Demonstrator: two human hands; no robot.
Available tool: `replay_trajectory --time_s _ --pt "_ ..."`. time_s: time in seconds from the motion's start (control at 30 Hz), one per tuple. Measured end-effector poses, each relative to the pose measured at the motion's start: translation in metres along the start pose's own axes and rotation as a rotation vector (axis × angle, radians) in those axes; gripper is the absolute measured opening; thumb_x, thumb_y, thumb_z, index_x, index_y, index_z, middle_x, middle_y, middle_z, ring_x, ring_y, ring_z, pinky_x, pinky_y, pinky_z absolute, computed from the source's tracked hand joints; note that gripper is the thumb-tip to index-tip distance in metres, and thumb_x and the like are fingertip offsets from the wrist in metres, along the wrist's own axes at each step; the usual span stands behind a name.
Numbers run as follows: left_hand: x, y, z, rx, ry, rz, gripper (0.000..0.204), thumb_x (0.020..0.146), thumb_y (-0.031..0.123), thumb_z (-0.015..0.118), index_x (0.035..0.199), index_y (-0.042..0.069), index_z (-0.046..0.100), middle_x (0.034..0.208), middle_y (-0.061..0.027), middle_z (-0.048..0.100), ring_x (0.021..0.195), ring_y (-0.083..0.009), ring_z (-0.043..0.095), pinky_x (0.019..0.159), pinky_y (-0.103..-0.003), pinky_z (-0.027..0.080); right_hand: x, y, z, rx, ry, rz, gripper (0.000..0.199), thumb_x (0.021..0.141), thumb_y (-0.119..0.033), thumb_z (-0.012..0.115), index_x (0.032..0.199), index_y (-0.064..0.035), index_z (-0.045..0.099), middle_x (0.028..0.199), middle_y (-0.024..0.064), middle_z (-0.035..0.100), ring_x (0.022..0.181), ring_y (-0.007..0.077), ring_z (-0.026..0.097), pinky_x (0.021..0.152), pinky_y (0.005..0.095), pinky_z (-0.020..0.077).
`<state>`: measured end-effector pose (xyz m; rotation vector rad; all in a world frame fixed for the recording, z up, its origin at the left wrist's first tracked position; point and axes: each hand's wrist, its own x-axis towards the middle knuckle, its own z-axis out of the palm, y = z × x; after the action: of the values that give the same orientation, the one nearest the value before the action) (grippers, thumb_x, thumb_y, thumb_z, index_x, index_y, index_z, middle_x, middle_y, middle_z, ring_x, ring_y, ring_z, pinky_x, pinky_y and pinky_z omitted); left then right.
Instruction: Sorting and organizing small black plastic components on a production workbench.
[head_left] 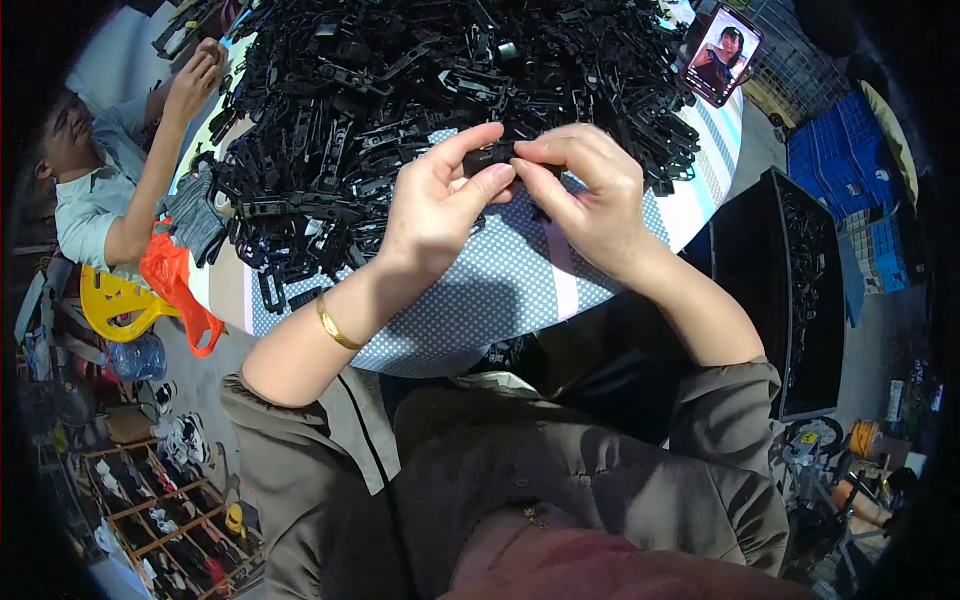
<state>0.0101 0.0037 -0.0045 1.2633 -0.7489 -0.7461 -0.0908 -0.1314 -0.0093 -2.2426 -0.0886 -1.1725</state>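
Observation:
Both my hands meet over the near part of the table, holding a small black plastic part (pixel 490 156) between them. My left hand (pixel 440 200) grips it from the left, thumb and fingers pressed to it. From the right, my right hand (pixel 592 190) pinches its other end between thumb and forefinger. Much of the part hides behind my fingers, so its exact kind does not show. Right behind my hands rises a large heap of similar long black plastic parts (pixel 370 110), spread across the table.
Dotted and striped cloth covers the table (pixel 440 325). A phone (pixel 722 55) stands at the far right edge. To the left a co-worker (pixel 110 200) sits with raised hands near an orange bag (pixel 170 270) and yellow stool (pixel 110 305). A black bin (pixel 770 290) of parts stands right.

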Motion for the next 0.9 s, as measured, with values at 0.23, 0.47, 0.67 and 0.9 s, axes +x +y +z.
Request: replay_trajectory --time_s 0.23,0.47,0.67,0.9 --pt "-0.003 0.01 0.0 -0.038 -0.023 0.019 0.04 0.086 0.006 0.056 0.123 -0.006 0.043 0.094 -0.0077 0.061 0.079 -0.0078 0.057 0.073 -0.019 0.048 0.004 -0.002 -0.007 0.203 -0.082 0.271 0.022 0.077 -0.013 0.067 0.094 -0.0011 0.064 0.096 0.0083 0.06 0.085 0.014 0.057 0.074 0.0251 0.0466" --pt "-0.005 0.021 -0.001 -0.058 -0.135 0.044 0.041 0.085 0.007 0.057 0.123 -0.005 0.045 0.096 -0.0075 0.061 0.086 -0.0094 0.057 0.078 -0.021 0.047 0.01 -0.002 -0.028 0.475 -0.364 0.537 0.026 0.079 -0.012 0.067 0.101 0.0006 0.063 0.093 0.0048 0.062 0.081 0.0109 0.06 0.072 0.0226 0.0487" --pt "0.001 0.024 -0.012 0.015 -0.315 0.148 0.052 0.089 0.022 0.053 0.131 -0.002 0.034 0.109 -0.0136 0.058 0.096 -0.0181 0.058 0.084 -0.027 0.047 0.014 -0.009 -0.044 0.509 -0.364 0.605 0.023 0.076 -0.012 0.069 0.094 0.0021 0.064 0.085 0.0067 0.064 0.076 0.0118 0.06 0.07 0.0232 0.0485" --pt "0.01 0.04 -0.04 0.674 0.11 0.286 0.021 0.084 0.013 0.058 0.101 0.001 0.06 0.096 -0.0069 0.061 0.081 -0.013 0.059 0.067 -0.023 0.046 0.007 -0.024 -0.063 0.377 -1.153 0.136 0.025 0.073 -0.023 0.071 0.084 -0.0011 0.065 0.073 0.0085 0.062 0.064 0.0208 0.06 0.057 0.0306 0.0448"
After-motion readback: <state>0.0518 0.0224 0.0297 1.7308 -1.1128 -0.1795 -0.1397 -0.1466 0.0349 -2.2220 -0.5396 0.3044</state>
